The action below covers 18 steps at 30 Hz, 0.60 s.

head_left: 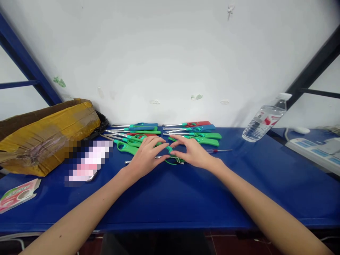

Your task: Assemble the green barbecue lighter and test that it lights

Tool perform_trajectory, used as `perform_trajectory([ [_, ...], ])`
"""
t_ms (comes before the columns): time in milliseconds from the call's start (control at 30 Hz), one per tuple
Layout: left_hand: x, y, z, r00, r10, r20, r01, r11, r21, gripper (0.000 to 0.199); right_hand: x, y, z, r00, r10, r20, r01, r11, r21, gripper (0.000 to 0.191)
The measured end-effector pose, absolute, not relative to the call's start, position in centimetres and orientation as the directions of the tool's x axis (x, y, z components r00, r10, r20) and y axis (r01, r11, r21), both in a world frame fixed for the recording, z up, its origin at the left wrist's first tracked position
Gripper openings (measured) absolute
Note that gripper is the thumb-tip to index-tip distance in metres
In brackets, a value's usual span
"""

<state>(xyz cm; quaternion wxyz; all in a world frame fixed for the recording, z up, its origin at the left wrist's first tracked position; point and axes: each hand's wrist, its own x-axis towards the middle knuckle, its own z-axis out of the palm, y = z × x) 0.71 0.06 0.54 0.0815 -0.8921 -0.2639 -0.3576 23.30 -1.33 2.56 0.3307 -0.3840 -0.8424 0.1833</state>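
I see both bare hands meeting over the far half of the blue table (172, 202), around mid-scene. The left hand (147, 154) pinches a small teal piece (169, 149) between thumb and fingertips; the right hand (193, 151) grips its right side the same way. Just below the fingers I make out a thin green loop (171, 163), its details too small for me to read, and a metal tube (128, 162) showing out to the left. Farther back lie a left group of lighters (126, 148) and a right group of lighters (207, 141), with green, blue and red handles. A screwdriver (212, 151) rests right of the hands; a water bottle (261, 123) tilts farther right.
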Motion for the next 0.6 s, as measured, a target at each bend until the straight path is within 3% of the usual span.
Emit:
perform_trajectory([
  [267, 1.1, 0.0, 0.1, 0.623, 0.383, 0.682, 0.478, -0.876, 0.055, 0.02, 22.9, -1.8, 2.1, -0.466, 0.792, 0.394, 0.553, 0.608, -0.569, 0.056],
  [500, 1.0, -0.2, 0.0, 0.624, 0.49, 0.609, 0.526, -0.839, 0.136, 0.023, 23.7, -2.4, 1.7, -0.534, 0.777, 0.334, 0.595, 0.626, -0.504, 0.066],
  [600, 0.9, -0.2, -0.2, 0.613, 0.532, 0.584, 0.548, -0.819, 0.171, 0.024, 25.0, -2.4, 2.2, -0.551, 0.747, 0.372, 0.629, 0.664, -0.404, 0.05],
])
